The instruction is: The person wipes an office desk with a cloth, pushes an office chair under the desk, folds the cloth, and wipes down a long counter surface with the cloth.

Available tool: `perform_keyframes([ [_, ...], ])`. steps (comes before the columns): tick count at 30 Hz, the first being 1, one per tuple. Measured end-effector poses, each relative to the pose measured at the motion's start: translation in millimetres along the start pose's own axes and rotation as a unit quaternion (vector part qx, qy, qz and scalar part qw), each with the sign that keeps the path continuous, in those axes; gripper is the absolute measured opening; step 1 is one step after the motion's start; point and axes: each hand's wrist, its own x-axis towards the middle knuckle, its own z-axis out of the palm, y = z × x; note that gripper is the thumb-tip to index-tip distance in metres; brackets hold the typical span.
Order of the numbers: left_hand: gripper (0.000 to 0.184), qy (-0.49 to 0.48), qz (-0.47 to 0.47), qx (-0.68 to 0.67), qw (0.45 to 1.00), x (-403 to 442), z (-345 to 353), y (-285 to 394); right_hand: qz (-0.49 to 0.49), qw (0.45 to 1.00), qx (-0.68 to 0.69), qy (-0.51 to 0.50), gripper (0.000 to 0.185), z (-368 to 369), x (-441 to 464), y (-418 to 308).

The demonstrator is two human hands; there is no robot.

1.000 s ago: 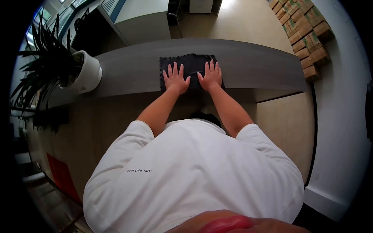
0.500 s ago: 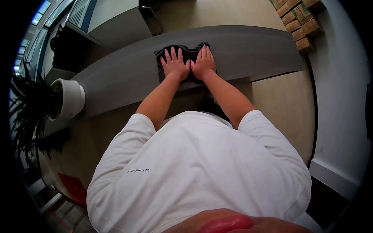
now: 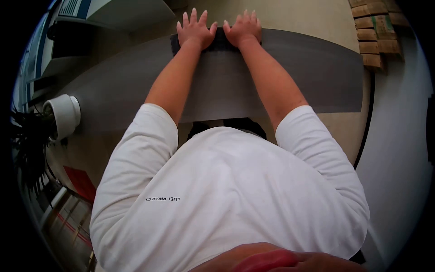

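Note:
At the far edge of a grey curved counter [image 3: 308, 68] lies a dark cloth [image 3: 220, 43], mostly covered by my hands. My left hand [image 3: 195, 32] rests on its left part, fingers spread and pointing away from me past the edge. On the cloth's right part is my right hand [image 3: 243, 31], its fingers apart and its thumb toward the left hand. Both arms reach out nearly straight, with a gap between the hands. Part of the cloth shows between them and beside each palm.
A white pot [image 3: 63, 117] with a spiky dark plant [image 3: 29, 145] stands at the counter's left end. Brown boxes [image 3: 376, 34] are stacked by the white wall at the right. Beyond the counter at upper left is a white desk [image 3: 122, 12].
Both hands and the cloth have moved away from me, from the near part of the counter to its far edge. The cloth is bunched up, and the view has shifted.

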Motion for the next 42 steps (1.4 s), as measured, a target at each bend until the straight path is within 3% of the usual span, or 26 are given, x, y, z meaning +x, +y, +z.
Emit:
perform_keyframes([
  [2,0.080,0.052,0.003,0.001,0.999,23,17,11,0.007,1.000,0.000,0.029,0.082,3,26,9],
  [8,0.074,0.082,0.005,-0.057,0.995,35,-11,31,-0.158,0.979,0.070,0.110,0.060,7,47,13],
  [12,0.073,0.101,-0.023,-0.037,0.994,27,-10,18,-0.144,0.982,0.106,0.064,0.060,13,47,5],
  [15,0.076,0.046,-0.094,-0.023,0.994,15,-16,19,-0.146,0.984,0.093,0.047,0.061,1,37,7],
  [20,0.080,-0.020,-0.086,0.005,0.996,-29,-32,34,-0.158,0.986,0.052,-0.008,0.072,-1,1,47],
  [24,0.079,-0.011,-0.054,-0.020,0.998,-71,-21,43,-0.150,0.987,0.000,0.047,0.069,7,-32,73],
  [25,0.081,0.062,-0.046,0.039,0.996,-78,10,40,-0.155,0.986,-0.004,0.067,0.071,12,-41,81],
  [29,0.081,0.042,-0.032,0.036,0.998,-141,5,66,-0.140,0.987,-0.013,0.071,0.076,7,-98,112],
  [32,0.079,0.016,-0.038,0.035,0.999,-191,-3,71,-0.140,0.973,-0.078,0.163,0.080,0,-153,113],
  [33,0.079,0.011,-0.044,0.025,0.999,-209,-5,74,-0.204,0.961,-0.077,0.167,0.079,-4,-164,118],
  [36,0.078,0.007,-0.049,0.001,0.999,-252,-13,73,-0.354,0.933,0.002,0.070,0.076,7,-178,126],
  [42,0.076,-0.009,-0.079,-0.023,0.997,-286,-43,48,-0.300,0.954,0.013,0.014,0.075,-18,-194,91],
])
